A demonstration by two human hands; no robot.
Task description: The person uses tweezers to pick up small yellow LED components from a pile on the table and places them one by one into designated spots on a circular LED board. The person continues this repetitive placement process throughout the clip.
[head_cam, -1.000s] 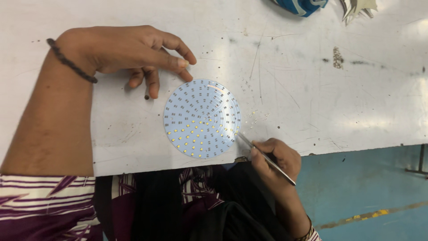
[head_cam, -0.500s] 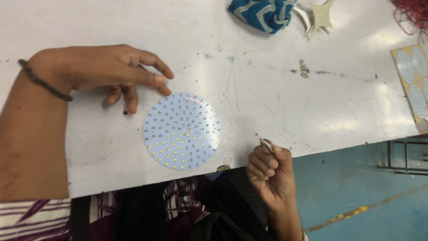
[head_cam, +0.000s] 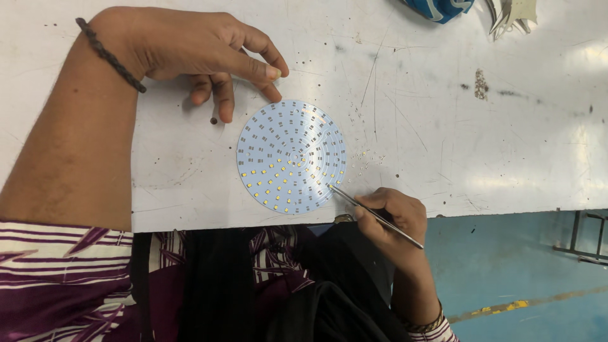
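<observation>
The round LED board lies flat on the white tabletop, close to its near edge and almost straight in front of the person. Its lower left part carries small yellow chips; the rest shows bare pads. Being a disc, it has no long axis of its own; the line that matters is that of the tweezers, which run slantwise from the right hand up and to the left, their tip touching the board's lower right rim. The right hand is closed around the tweezers and hangs just off the tabletop edge, right of and below the board. Whether the tip holds a chip is too small to tell. A scatter of loose chips lies just right of the board, near the tweezers. The left hand rests above and left of the board, fingers loosely curled, holding nothing, a fingertip touching the upper rim.
</observation>
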